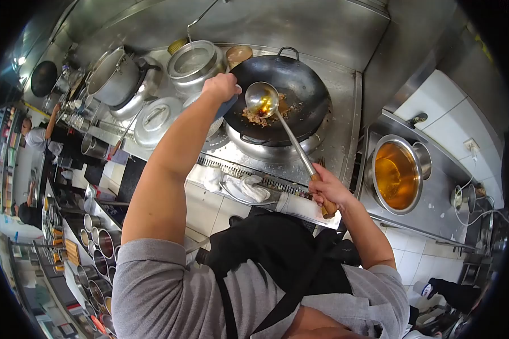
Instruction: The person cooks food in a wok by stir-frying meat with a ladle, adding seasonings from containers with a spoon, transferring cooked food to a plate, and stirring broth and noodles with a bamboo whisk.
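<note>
Right hand [329, 191] closed round the wooden handle of the ladle [262, 100]; its bowl, with amber liquid inside, is over the wok [288, 70]. Left hand [221, 87] curled at the wok's left rim, on a blue cloth-like item [227, 106]; exact grip can't be told. Browned bits [256, 118] lie in the wok.
</note>
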`<move>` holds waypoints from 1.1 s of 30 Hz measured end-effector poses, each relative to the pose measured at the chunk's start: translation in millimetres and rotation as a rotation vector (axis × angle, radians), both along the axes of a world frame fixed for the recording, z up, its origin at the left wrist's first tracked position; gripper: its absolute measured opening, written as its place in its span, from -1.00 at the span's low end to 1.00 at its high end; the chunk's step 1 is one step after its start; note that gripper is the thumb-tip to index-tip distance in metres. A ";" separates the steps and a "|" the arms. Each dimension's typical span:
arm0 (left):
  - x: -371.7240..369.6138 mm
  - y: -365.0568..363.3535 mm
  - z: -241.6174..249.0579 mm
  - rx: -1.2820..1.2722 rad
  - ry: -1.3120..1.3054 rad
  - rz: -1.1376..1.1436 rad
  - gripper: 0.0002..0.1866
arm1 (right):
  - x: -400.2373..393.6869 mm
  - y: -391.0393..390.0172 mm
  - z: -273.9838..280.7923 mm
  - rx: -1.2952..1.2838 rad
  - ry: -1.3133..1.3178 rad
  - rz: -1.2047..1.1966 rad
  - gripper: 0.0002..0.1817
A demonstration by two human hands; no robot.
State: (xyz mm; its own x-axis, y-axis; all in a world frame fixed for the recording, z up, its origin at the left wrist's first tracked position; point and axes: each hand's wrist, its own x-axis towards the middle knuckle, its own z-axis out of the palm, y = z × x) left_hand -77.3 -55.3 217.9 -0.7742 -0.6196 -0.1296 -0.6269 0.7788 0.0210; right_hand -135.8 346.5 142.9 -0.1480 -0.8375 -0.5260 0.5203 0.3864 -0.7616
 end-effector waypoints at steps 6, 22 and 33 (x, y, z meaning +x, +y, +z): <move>112.3 -15.1 -34.9 0.151 0.723 0.242 -0.69 | -7.6 -15.6 -8.5 0.137 0.708 0.138 -0.15; 493.3 123.1 -7.9 -0.209 1.414 0.964 -0.80 | -55.3 -24.3 -6.1 0.349 0.935 0.197 -0.05; 504.0 124.6 -21.8 -0.208 1.183 0.975 -0.78 | -41.6 -58.5 -40.7 0.112 0.691 0.108 -0.07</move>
